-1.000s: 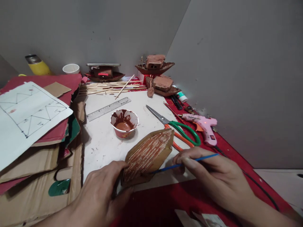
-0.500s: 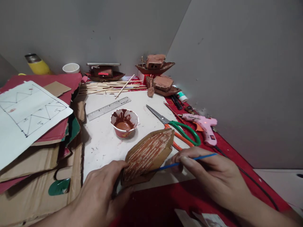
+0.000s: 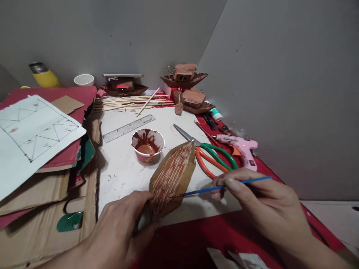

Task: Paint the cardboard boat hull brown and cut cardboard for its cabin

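Observation:
My left hand (image 3: 123, 220) grips the near end of a small cardboard boat (image 3: 172, 175), whose ribbed inner face is streaked with reddish-brown paint. Pinched in the fingers of my right hand (image 3: 249, 198) is a thin blue paintbrush (image 3: 204, 190); its dark tip touches the ribbed face near the boat's lower right edge. Beyond the boat stands a paper cup (image 3: 147, 146) with brown paint inside and smears up its wall. To the right of the boat lie scissors (image 3: 215, 158) with green and orange handles.
A ruler (image 3: 129, 128) and wooden sticks (image 3: 126, 102) lie farther back. Finished-looking boats (image 3: 193, 98) stand near the wall. At right is a pink glue gun (image 3: 241, 147). Stacked cardboard (image 3: 47, 186) and a drawn sheet (image 3: 39, 130) cover the left side.
The boat has turned more upright, its far tip swinging left off the scissors' handles. My right hand and the brush have shifted right and slightly up.

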`<state>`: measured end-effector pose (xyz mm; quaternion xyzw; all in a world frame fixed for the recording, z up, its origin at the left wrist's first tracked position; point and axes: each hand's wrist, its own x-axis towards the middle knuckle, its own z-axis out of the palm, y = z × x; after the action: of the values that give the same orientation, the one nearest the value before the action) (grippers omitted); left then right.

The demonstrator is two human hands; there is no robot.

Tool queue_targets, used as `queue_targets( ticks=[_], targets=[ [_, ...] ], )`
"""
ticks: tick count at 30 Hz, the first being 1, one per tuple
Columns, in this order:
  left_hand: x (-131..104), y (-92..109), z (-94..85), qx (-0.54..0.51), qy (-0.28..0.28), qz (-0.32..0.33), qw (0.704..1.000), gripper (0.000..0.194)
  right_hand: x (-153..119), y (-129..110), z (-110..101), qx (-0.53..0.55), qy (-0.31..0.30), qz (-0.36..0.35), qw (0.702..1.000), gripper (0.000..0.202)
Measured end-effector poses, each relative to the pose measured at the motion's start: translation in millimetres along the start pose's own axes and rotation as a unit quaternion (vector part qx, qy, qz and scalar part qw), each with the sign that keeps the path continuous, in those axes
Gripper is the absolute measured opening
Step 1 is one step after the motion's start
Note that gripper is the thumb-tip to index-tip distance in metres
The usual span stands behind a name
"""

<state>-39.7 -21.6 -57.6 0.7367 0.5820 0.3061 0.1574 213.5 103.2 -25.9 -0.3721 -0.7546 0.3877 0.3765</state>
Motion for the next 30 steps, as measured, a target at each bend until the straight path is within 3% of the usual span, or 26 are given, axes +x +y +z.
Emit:
queue_targets(
  ticks=[5, 13, 16, 25, 30],
  targets=[
    [0, 2, 0.6, -0.013, -0.011, -0.009, 1.0, 0.039, 3, 3, 1, -0.053, -0.021, -0.05, 0.997, 0.019],
    [0, 3, 0.3, -0.019, -0.03, -0.034, 0.999, 0.039, 4, 19, -11, -0.208, 0.1, -0.11, 0.967, 0.01],
    [0, 2, 0.4, -0.021, -0.035, -0.031, 0.999, 0.038, 3, 23, -12, -0.254, 0.097, -0.123, 0.954, 0.011],
    [2, 2, -0.6, -0.027, -0.031, -0.023, 0.999, 0.04, 0, 7, -6, -0.121, -0.021, -0.127, 0.984, 0.016],
    [4, 4, -0.9, -0.037, -0.041, -0.044, 0.997, 0.038, 2, 18, -11, -0.201, 0.068, -0.131, 0.968, 0.011]
  ],
)
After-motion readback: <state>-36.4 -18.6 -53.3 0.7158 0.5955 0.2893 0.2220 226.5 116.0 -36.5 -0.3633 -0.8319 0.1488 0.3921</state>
